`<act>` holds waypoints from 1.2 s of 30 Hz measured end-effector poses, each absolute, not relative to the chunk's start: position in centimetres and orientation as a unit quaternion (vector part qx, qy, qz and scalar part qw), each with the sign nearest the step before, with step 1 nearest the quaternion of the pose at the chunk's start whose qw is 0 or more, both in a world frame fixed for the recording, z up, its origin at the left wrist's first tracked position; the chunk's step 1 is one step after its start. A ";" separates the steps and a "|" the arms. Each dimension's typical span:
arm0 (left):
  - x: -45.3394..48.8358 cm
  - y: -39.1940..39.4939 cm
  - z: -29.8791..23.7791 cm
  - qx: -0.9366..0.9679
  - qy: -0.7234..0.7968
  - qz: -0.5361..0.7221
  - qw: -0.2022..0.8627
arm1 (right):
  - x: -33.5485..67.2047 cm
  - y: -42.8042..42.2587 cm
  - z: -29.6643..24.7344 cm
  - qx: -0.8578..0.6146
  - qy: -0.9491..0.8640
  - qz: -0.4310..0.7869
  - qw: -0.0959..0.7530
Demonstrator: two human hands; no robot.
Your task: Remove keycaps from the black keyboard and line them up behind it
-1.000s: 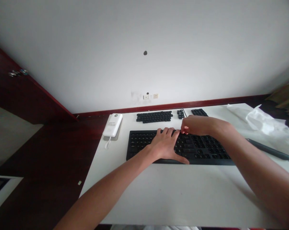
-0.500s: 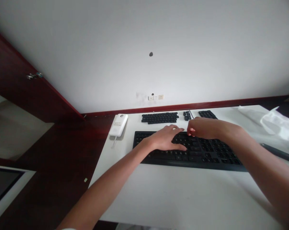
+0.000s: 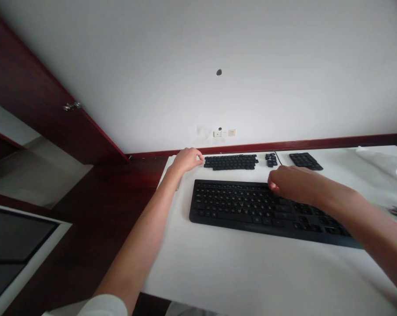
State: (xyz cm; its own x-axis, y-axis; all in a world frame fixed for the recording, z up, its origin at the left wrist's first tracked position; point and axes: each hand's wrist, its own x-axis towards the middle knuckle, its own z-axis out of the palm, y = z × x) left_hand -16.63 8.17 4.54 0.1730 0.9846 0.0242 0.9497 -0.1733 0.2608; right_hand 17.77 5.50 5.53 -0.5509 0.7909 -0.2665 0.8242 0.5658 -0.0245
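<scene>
3 keycap grps lie off my kbd, numpad wells bare; L hand, R hand both half-curled, can't tell grip.

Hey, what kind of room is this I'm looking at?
Probably a room in a home or small office: there's a dark red door, wall sockets, and a white table with a black keyboard on it.

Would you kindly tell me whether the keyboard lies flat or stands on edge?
Flat: the keyboard rests on the table with its keyed side facing up.
</scene>
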 end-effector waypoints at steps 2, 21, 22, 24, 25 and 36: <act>-16.6 8.3 4.3 0.750 0.650 0.088 0.084 | 15.9 3.9 5.9 0.450 0.887 -0.045 0.091; -15.6 9.3 2.5 0.776 0.619 0.107 0.065 | 8.3 -6.5 -3.1 0.091 0.931 -0.338 -0.106; -15.5 9.3 2.3 0.776 0.618 0.104 0.068 | 8.3 -6.6 -3.2 0.091 0.930 -0.339 -0.108; -15.4 9.3 2.1 0.775 0.620 0.093 0.076 | 8.2 -6.7 -3.4 0.091 0.928 -0.343 -0.110; -15.4 9.3 2.0 0.775 0.621 0.088 0.079 | 8.2 -6.8 -3.5 0.091 0.928 -0.344 -0.110; -15.0 8.5 2.9 0.779 0.620 0.043 0.082 | 8.3 -6.7 -3.6 0.090 0.932 -0.334 -0.110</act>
State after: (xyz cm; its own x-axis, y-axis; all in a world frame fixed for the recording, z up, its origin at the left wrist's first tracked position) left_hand -15.00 8.45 2.91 0.2275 0.9731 -0.0354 0.9591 -0.2176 0.1809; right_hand 8.30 -6.66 -3.64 -0.9594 0.2417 0.1456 0.0940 0.7605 -0.6425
